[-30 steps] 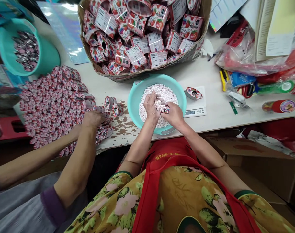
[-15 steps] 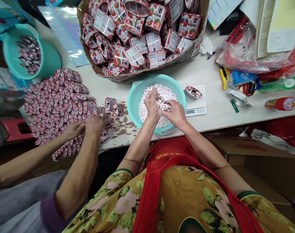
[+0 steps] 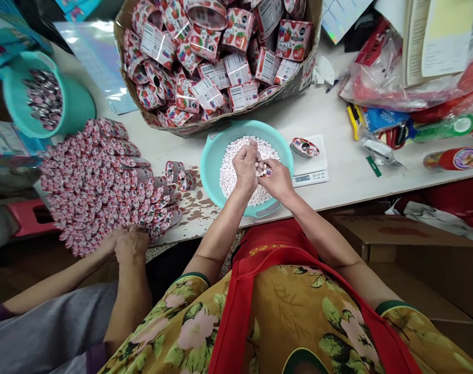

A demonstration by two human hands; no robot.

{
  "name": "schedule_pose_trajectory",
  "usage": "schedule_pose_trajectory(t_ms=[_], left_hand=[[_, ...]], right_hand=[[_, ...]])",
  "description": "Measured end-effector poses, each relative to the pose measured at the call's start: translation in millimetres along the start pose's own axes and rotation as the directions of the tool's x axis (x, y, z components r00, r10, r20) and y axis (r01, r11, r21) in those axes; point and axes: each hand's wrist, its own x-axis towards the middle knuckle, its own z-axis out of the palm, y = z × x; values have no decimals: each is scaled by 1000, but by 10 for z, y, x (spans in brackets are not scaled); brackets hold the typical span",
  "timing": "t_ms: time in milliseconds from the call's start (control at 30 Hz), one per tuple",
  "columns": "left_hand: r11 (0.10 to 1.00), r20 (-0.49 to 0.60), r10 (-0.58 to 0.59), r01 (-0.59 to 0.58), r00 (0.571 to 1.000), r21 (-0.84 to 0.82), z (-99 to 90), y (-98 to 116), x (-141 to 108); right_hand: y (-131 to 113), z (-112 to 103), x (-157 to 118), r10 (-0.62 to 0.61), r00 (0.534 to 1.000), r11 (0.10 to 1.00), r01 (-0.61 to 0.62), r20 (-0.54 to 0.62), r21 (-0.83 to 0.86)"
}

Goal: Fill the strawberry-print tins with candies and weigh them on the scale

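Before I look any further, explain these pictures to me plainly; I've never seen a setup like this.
There is no machine here, just a person's two bare hands. Every picture comes from one camera worn on the head, looking forward and down.

The right hand holds a small printed container, mostly covered by the fingers. The left hand curls beside it, with white pellets at its fingers. Both are over a turquoise basin of the same pellets.

On the table, a scale bearing an open printed pack stands to the right. Behind is a cardboard box full of printed packs; to the left, a big cluster of packs, near a co-worker's hands.
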Motion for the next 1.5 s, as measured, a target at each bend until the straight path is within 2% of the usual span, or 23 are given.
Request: schedule_pose_trajectory(t_ms=[133,233,333,433,533,567,633,700,733,800,833,900,933,967,1000,1033,1100,1133,1200,1300,1367,1433,1500], left_hand=[[999,19,12,-13,1000,34,10,6,0],[998,91,-26,21,995,61,38,16,-24],[998,111,-69,68,991,16,38,121,-12],[982,112,-145,156,983,-103,-87,289,106],[955,59,-246,252,968,-158,-333,347,289],[943,31,-306,308,951,-129,-413,326,340],[882,11,-471,471,882,14,-519,244,395],[797,66,-587,562,807,220,-505,162,386],[782,133,-597,536,791,320,-442,135,364],[812,331,-526,346,783,471,-209,112,310],[827,441,-467,203,767,524,-48,110,286],[778,626,-383,-128,680,615,321,101,256],[696,680,-376,-291,630,656,506,88,248],[575,703,-393,-438,593,691,680,66,242],[425,698,-426,-553,576,716,832,36,238],[264,671,-463,-632,580,729,958,2,233],[-1,604,-512,-704,610,710,1123,-68,225],[-79,585,-524,-720,619,690,1165,-96,223],[-140,577,-525,-732,626,667,1195,-131,228],[-110,585,-515,-725,627,680,1181,-139,265],[-37,603,-505,-713,618,700,1168,-132,310],[111,632,-489,-676,602,729,1146,-116,373],[373,658,-451,-542,603,753,1096,-76,450]], right_hand=[[23,22,26,-42,999,997,43,-26,71],[76,57,40,-33,998,987,41,-56,155],[145,89,33,-45,998,953,59,-54,296],[190,57,-16,-23,999,894,33,-27,446],[187,-68,-114,-39,999,847,45,-22,530],[179,-126,-155,-47,998,839,55,-28,542],[170,-259,-246,-50,998,831,63,-39,553],[190,-415,-351,-30,998,824,55,-53,563],[218,-502,-408,-13,998,821,47,-64,569],[313,-695,-528,40,992,820,33,-116,571],[379,-796,-588,75,986,826,24,-152,563],[534,-997,-694,148,961,851,-5,-232,524],[618,-1089,-738,180,946,866,-22,-270,500],[701,-1171,-775,209,929,877,-40,-306,478],[780,-1242,-805,236,912,885,-58,-336,463],[852,-1298,-828,261,895,887,-75,-361,455],[971,-1372,-857,302,865,883,-96,-400,459],[1016,-1392,-864,318,852,878,-100,-416,467],[1077,-1406,-866,343,832,866,-100,-436,490],[1115,-1398,-843,377,809,844,-99,-451,528],[1120,-1393,-817,394,799,833,-102,-454,543],[1121,-1394,-791,401,792,830,-100,-461,549],[1126,-1403,-773,400,785,830,-93,-472,550]])
